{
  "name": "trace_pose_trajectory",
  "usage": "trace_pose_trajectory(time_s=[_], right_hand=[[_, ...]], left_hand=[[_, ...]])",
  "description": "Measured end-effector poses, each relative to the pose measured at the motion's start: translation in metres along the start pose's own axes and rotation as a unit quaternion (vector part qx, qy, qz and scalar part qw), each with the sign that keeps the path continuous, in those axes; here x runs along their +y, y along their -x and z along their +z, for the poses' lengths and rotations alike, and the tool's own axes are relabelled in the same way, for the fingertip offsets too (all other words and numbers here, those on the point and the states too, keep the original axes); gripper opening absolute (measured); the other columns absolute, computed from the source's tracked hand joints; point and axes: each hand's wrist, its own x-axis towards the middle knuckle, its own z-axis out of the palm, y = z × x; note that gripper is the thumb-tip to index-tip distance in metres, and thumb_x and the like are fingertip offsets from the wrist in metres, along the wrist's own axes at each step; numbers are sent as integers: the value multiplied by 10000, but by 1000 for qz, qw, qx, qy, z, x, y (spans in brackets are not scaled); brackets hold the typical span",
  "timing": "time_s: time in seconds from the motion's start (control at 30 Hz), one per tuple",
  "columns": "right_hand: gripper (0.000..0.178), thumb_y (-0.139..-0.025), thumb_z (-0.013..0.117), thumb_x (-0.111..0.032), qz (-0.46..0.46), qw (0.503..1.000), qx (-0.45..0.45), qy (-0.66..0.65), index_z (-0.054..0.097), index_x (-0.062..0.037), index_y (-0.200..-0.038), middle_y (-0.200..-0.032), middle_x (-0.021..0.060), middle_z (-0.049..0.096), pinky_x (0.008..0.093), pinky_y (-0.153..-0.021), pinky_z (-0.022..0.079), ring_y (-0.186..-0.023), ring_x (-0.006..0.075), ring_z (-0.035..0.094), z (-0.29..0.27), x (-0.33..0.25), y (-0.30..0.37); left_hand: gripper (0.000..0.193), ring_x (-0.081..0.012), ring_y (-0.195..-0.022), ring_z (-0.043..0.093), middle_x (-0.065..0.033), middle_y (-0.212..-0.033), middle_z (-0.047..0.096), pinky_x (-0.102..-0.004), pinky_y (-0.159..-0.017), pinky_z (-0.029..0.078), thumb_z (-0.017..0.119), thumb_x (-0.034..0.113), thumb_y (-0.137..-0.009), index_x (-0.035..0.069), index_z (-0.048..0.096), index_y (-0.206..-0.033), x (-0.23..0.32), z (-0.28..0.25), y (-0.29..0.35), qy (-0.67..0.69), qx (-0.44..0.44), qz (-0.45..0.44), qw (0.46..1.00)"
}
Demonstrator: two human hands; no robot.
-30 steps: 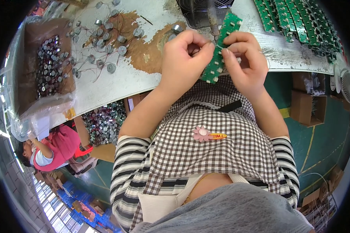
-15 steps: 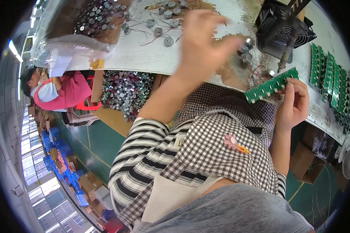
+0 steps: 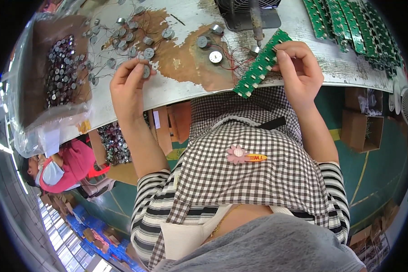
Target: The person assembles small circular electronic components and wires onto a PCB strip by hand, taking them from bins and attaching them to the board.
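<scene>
My left hand (image 3: 128,86) is over the table's near part, its thumb and fingers pinched on a small round metal motor (image 3: 146,71). In my right hand (image 3: 302,68) is a long green circuit board (image 3: 257,70) with a row of small white parts, gripped near its upper end and slanting down to the left. Beside that board lie a few loose motors, among them a white-faced motor (image 3: 216,56) and a grey motor (image 3: 204,42), with thin red wires. A soldering iron (image 3: 256,22) points down just above the board's far edge.
A black fan (image 3: 251,19) stands behind the iron. Many green boards (image 3: 344,25) are stacked at the far right. Wired motors (image 3: 122,38) lie scattered left, beside a plastic-lined box (image 3: 79,29) of more motors. Another person (image 3: 68,167) sits at the left.
My left hand has come leftward and is now pinched on a motor among the scattered ones. My right hand still holds the board. The whole view has shifted.
</scene>
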Motion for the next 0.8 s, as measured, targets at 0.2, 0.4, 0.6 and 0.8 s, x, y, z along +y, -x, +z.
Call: trace_pose_trajectory(time_s=[0.2,0.4,0.6,0.8], right_hand=[[47,-876,575,36,3,1000,-6,3,529,47,-876,-962,111,590,191,-591,514,-711,76,573,-2,0,1],[81,-866,589,10,6,999,-31,-10,511,30,-872,-979,121,590,187,-577,489,-695,64,558,-3,-1,4],[65,-827,602,34,-22,998,-48,27,539,38,-843,-981,139,601,195,-549,485,-647,78,567,-1,-2,3],[46,-798,610,58,-59,993,-58,88,568,42,-808,-970,158,609,199,-534,487,-595,96,585,3,-6,1]], left_hand=[[112,-98,-812,574,-40,-934,618,-229,-742,454,571,25,-895,-3,583,-1003,-13,59,-3,13,-56,96,994],[121,-46,-655,503,18,-755,594,-184,-595,420,607,92,-886,3,603,-968,-2,84,4,-128,-148,25,980],[144,-34,-694,536,7,-765,616,-174,-608,432,644,108,-861,-1,635,-953,15,118,5,-23,-188,-96,977],[137,-43,-522,523,4,-679,597,-183,-472,416,673,96,-839,-25,646,-896,0,144,9,-64,-163,-82,981]])
